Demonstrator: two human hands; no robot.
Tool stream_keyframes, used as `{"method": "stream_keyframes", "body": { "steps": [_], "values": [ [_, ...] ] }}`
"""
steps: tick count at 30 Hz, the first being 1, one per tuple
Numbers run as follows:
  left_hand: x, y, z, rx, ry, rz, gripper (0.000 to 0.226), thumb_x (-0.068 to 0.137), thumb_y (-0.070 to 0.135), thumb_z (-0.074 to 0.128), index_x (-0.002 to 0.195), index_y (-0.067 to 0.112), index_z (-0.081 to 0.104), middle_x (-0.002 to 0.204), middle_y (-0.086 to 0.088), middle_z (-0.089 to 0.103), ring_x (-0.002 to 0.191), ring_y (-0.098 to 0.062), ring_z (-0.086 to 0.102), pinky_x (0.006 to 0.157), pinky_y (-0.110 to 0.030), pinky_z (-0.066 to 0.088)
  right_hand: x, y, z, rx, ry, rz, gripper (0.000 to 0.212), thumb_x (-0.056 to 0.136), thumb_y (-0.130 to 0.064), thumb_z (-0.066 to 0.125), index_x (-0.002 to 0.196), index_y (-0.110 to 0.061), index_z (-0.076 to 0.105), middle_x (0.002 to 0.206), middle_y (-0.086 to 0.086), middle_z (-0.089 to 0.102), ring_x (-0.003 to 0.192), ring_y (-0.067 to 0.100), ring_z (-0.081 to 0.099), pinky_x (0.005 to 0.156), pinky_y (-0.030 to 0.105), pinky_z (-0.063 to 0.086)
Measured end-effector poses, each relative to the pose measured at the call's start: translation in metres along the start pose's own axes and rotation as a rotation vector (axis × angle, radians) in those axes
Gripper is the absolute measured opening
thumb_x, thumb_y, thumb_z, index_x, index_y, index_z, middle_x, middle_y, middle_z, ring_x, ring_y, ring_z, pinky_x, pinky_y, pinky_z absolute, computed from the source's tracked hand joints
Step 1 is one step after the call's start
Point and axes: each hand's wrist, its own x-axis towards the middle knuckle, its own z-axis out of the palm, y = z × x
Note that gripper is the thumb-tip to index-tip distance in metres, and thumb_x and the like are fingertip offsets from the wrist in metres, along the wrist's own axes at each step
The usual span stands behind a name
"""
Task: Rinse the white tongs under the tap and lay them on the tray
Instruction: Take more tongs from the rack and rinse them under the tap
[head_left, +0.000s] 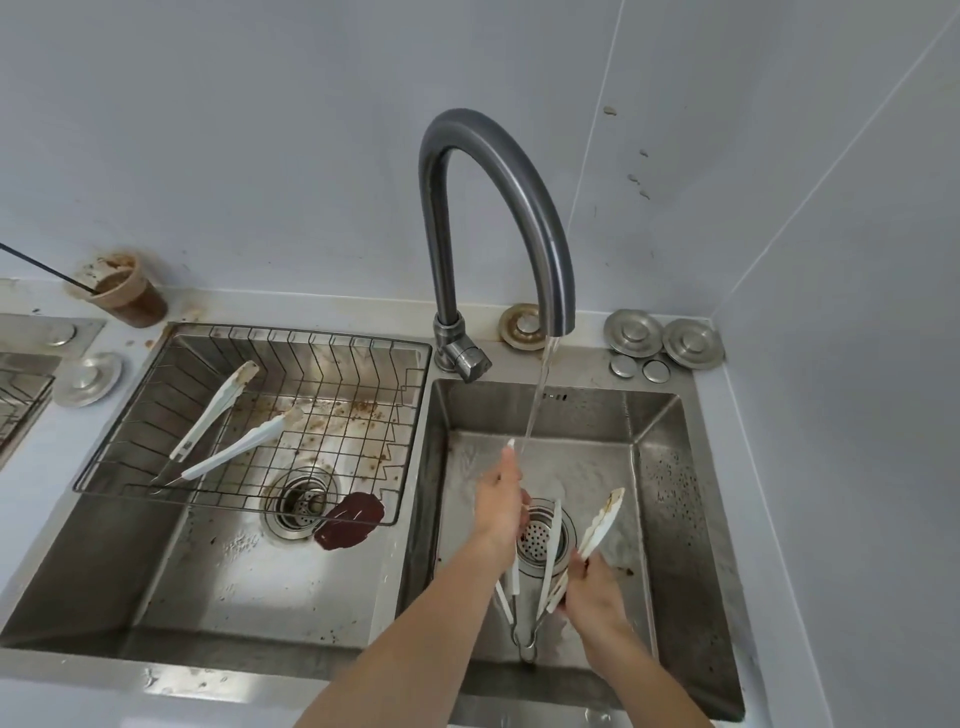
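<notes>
Head camera: a double sink of brushed stainless steel is set in a pale counter, its surfaces spotted with brown residue. A dull grey gooseneck tap (498, 171) arches over the right basin (670, 519), and a thin stream of water (537, 405) runs from it.

The left basin (208, 571) carries a wire tray (311, 334) of thin dark rods, its grid speckled with brown. In it lies one pair of racked tongs (228, 431), long white arms spread, with soiled tips. Below the tray sit a round drain (301, 499) and a flat dark red scrap (350, 519). On the counter stand a grimy cup (130, 291) of brown liquid and several round metal lids (634, 332).

In the right basin, above the perforated strainer (537, 543), both hands are busy. The right hand (595, 587) has its fingers curled round the white tongs (605, 519) – flat plastic arms spread in a V, one with a scalloped edge and brown smears at its tip. The left hand (498, 499) is closed round a second pair (516, 571) of slim white arms, one tip poking above the fingers right beside the stream. Narrow white arms and a metal loop show low between the wrists – I cannot tell which pair the loop belongs to.
</notes>
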Motion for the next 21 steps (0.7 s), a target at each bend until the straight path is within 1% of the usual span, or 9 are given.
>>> {"method": "stream_keyframes", "body": {
  "steps": [2, 5, 7, 10, 11, 12, 14, 17, 21],
  "values": [
    [0.004, 0.005, 0.003, 0.253, 0.062, 0.135, 0.055, 0.094, 0.059, 0.032, 0.098, 0.011, 0.058, 0.072, -0.01, 0.06, 0.066, -0.022, 0.059, 0.072, -0.044, 0.054, -0.005, 0.0, 0.0, 0.009, 0.002, 0.0, 0.028, 0.102, -0.021, 0.029, 0.107, -0.002, 0.049, 0.099, 0.021, 0.063, 0.089, 0.033, 0.064, 0.083, 0.05, 0.054],
    [0.016, 0.015, 0.014, 0.6, 0.081, 0.147, 0.06, 0.098, 0.051, 0.022, 0.112, 0.004, 0.057, 0.101, -0.014, 0.066, 0.099, -0.028, 0.062, 0.094, -0.045, 0.049, -0.01, -0.007, -0.002, 0.103, -0.002, 0.028, 0.028, 0.102, -0.019, 0.031, 0.104, 0.002, 0.049, 0.098, 0.024, 0.062, 0.08, 0.029, 0.063, 0.074, 0.045, 0.058],
    [0.023, 0.022, 0.025, 0.76, 0.03, 0.115, 0.061, 0.101, 0.045, 0.016, 0.127, 0.002, 0.051, 0.128, -0.021, 0.058, 0.118, -0.033, 0.055, 0.103, -0.041, 0.042, -0.012, -0.014, -0.005, 0.151, -0.008, 0.048, 0.024, 0.102, -0.016, 0.034, 0.103, 0.003, 0.049, 0.092, 0.02, 0.061, 0.07, 0.023, 0.061, 0.067, 0.038, 0.058],
    [0.032, 0.031, 0.033, 0.775, -0.02, -0.003, 0.075, 0.096, 0.059, 0.012, 0.14, 0.006, 0.041, 0.142, -0.023, 0.044, 0.128, -0.034, 0.046, 0.108, -0.045, 0.034, -0.015, -0.022, -0.005, 0.26, -0.056, 0.08, 0.019, 0.101, -0.012, 0.037, 0.092, -0.001, 0.048, 0.082, 0.012, 0.057, 0.066, 0.016, 0.056, 0.067, 0.032, 0.057],
    [0.033, 0.034, 0.032, 0.708, -0.048, -0.075, 0.078, 0.093, 0.065, 0.013, 0.14, 0.01, 0.042, 0.132, -0.023, 0.053, 0.119, -0.033, 0.054, 0.102, -0.045, 0.04, -0.015, -0.024, -0.005, 0.29, -0.055, 0.084, 0.018, 0.101, -0.012, 0.037, 0.093, 0.0, 0.049, 0.08, 0.011, 0.056, 0.066, 0.016, 0.056, 0.061, 0.029, 0.056],
    [0.034, 0.038, 0.03, 0.615, -0.072, -0.14, 0.079, 0.091, 0.069, 0.015, 0.135, 0.013, 0.049, 0.104, -0.02, 0.065, 0.092, -0.027, 0.064, 0.084, -0.038, 0.051, -0.015, -0.024, -0.004, 0.312, -0.041, 0.084, 0.018, 0.101, -0.013, 0.038, 0.097, 0.001, 0.049, 0.079, 0.012, 0.056, 0.065, 0.017, 0.056, 0.054, 0.025, 0.055],
    [0.037, 0.044, 0.025, 0.432, -0.084, -0.21, 0.07, 0.089, 0.071, 0.024, 0.099, 0.012, 0.062, 0.047, 0.001, 0.044, 0.042, -0.012, 0.039, 0.043, -0.023, 0.034, -0.012, -0.027, -0.002, 0.309, -0.019, 0.077, 0.02, 0.101, -0.014, 0.038, 0.103, 0.003, 0.049, 0.081, 0.014, 0.057, 0.064, 0.018, 0.058, 0.048, 0.023, 0.051],
    [0.032, 0.045, 0.014, 0.145, -0.122, -0.174, 0.051, 0.092, 0.06, 0.04, 0.072, 0.014, 0.049, 0.045, 0.005, 0.037, 0.036, -0.01, 0.03, 0.037, -0.019, 0.024, -0.003, -0.029, -0.004, 0.284, -0.03, 0.064, 0.024, 0.101, -0.014, 0.037, 0.108, 0.005, 0.049, 0.088, 0.017, 0.058, 0.066, 0.019, 0.058, 0.053, 0.027, 0.052],
    [0.016, 0.037, -0.003, -0.053, -0.263, -0.123, 0.027, 0.091, 0.04, 0.057, 0.094, 0.013, 0.056, 0.058, 0.002, 0.051, 0.045, -0.01, 0.041, 0.044, -0.023, 0.037, 0.009, -0.029, -0.002, 0.356, -0.069, 0.109, 0.023, 0.101, -0.009, 0.035, 0.109, 0.004, 0.051, 0.073, 0.015, 0.054, 0.059, 0.023, 0.057, 0.053, 0.032, 0.051]
  ]
}}
